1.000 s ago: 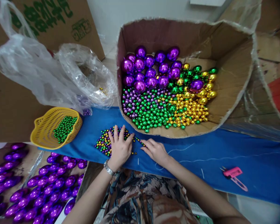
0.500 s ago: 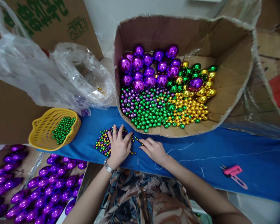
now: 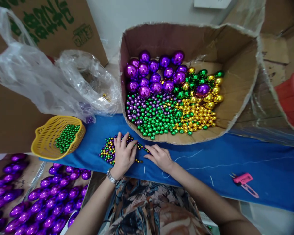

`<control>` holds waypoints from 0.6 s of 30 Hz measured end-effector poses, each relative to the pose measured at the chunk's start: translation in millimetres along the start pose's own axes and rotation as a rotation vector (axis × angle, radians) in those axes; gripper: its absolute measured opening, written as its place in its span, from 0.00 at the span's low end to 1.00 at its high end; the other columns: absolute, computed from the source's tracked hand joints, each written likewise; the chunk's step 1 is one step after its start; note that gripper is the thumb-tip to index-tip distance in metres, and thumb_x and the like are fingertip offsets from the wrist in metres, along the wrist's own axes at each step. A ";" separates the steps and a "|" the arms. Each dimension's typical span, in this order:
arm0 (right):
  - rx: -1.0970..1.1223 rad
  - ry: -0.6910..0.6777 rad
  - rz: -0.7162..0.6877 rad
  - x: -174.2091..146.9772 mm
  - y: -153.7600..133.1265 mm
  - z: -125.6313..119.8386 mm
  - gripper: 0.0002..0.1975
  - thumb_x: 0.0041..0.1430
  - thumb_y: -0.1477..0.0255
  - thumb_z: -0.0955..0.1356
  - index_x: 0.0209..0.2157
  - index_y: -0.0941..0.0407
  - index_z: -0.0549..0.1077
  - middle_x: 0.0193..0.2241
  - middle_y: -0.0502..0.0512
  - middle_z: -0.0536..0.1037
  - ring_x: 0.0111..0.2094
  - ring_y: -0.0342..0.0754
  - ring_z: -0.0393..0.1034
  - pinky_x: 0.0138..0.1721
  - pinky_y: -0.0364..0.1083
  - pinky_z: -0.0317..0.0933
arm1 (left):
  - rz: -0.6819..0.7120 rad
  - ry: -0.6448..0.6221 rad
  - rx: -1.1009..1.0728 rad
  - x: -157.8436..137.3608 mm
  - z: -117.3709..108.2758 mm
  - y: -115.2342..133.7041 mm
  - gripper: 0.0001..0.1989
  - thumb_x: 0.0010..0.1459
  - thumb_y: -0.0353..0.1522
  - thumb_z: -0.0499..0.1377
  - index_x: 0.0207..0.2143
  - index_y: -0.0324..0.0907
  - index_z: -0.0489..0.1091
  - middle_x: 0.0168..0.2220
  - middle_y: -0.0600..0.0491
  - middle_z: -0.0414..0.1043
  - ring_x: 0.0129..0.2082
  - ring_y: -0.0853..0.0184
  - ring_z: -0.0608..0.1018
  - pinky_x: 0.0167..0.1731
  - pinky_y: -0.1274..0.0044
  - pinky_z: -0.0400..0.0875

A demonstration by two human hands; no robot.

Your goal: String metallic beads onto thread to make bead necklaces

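A pile of small purple, green and gold beads lies on the blue cloth. My left hand, with a metal watch at its wrist, rests over the right part of this pile, fingers spread. To its right, my right hand pinches the near end of a short strand of beads, which slants toward my left hand's fingertips. What the beads sit on is too fine to make out. White thread trails over the cloth beside my right hand. A few loose gold beads lie between the hands.
Behind my hands stands a cardboard box holding purple, green and gold balls. A yellow basket of green beads is at left, near plastic bags. Pink thread snips lie at right. Large purple balls fill the lower left.
The view has shifted slightly. My left hand's thumb and fingers have moved a little over the beads, and my right hand still pinches the strand.
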State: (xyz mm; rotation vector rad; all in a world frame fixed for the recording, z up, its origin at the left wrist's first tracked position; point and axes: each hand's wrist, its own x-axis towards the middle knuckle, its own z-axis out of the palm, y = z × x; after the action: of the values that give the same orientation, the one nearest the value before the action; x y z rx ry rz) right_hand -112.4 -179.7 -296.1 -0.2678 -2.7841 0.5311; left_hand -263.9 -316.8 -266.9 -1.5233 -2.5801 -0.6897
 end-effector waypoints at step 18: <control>0.079 0.109 -0.075 -6.2 -11.9 -36.7 0.23 0.64 0.57 0.63 0.50 0.60 0.71 0.29 0.53 0.77 0.31 0.44 0.71 0.37 0.43 0.64 | -0.183 -0.080 -0.527 -7.1 -24.0 -8.5 0.11 0.63 0.38 0.52 0.32 0.42 0.68 0.59 0.45 0.63 0.63 0.57 0.59 0.61 0.58 0.54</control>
State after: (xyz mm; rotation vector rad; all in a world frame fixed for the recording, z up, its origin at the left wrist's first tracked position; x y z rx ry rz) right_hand -96.3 -180.0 -260.4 -0.1685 -2.6491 0.5889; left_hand -271.5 -335.9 -250.2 -1.4539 -2.7622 -1.4522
